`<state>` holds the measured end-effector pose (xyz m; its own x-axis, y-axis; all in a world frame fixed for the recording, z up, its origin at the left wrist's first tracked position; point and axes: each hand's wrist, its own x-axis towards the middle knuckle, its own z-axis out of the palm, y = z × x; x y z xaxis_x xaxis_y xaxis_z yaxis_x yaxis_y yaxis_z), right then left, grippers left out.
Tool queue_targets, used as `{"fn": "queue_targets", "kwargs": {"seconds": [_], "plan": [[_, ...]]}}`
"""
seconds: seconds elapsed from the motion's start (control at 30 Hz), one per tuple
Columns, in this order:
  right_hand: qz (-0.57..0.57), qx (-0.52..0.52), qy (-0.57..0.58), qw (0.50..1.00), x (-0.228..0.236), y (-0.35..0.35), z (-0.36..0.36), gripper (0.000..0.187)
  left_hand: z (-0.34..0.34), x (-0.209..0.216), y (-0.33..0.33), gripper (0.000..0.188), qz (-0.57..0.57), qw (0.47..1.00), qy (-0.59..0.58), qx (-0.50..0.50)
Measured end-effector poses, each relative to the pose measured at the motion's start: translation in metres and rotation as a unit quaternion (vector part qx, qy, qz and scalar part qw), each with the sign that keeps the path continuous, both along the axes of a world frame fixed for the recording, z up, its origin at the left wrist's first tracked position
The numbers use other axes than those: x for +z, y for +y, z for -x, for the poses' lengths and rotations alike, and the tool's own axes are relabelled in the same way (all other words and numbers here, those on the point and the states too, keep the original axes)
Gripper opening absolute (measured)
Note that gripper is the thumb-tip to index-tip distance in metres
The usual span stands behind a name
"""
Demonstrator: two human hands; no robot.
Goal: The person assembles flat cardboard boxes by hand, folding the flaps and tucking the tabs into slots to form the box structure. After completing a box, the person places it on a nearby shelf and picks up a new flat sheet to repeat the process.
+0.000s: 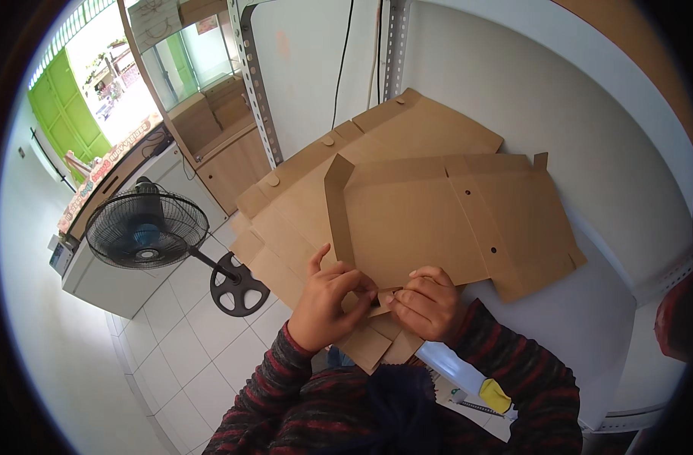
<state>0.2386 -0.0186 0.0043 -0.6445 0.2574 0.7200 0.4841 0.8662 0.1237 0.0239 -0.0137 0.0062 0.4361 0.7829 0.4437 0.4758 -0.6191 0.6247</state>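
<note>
A brown cardboard box blank (407,216) lies before me, partly folded, with its left side flap standing up and two small dark holes in its right-hand panel. At its near edge, my left hand (335,299) pinches the cardboard between thumb and forefinger, the little finger raised. Close beside it, my right hand (426,303) is closed on the same edge, with its fingers curled. A small dark spot shows between the fingertips; what it is I cannot make out. Beneath lies a flat cardboard sheet (286,220) with cut tabs along its far edge.
The cardboard rests on a pale table (600,334) against a white wall. A black standing fan (147,231) is on the tiled floor to the left. Perforated metal posts (259,91) rise behind. A wooden glass cabinet (202,98) stands at the far left. Something yellow (495,396) lies near my right forearm.
</note>
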Motion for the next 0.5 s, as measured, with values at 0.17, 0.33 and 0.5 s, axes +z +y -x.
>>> {"fn": "queue_targets", "kwargs": {"seconds": [0.17,0.33,0.5], "plan": [[0.013,-0.043,0.003,0.999,-0.0036,0.0000,0.0013,0.005,0.0015,-0.0006,0.0019,0.006,-0.017,1.000,0.001,-0.004],[-0.031,-0.020,-0.025,0.999,0.0013,-0.0001,0.0031,0.013,-0.0019,-0.0044,0.0004,0.005,-0.020,0.999,-0.013,0.022],[-0.024,-0.019,-0.027,0.999,0.0009,-0.0011,0.0022,0.012,-0.0043,-0.0041,-0.0009,0.007,-0.016,0.999,-0.032,0.033]]}}
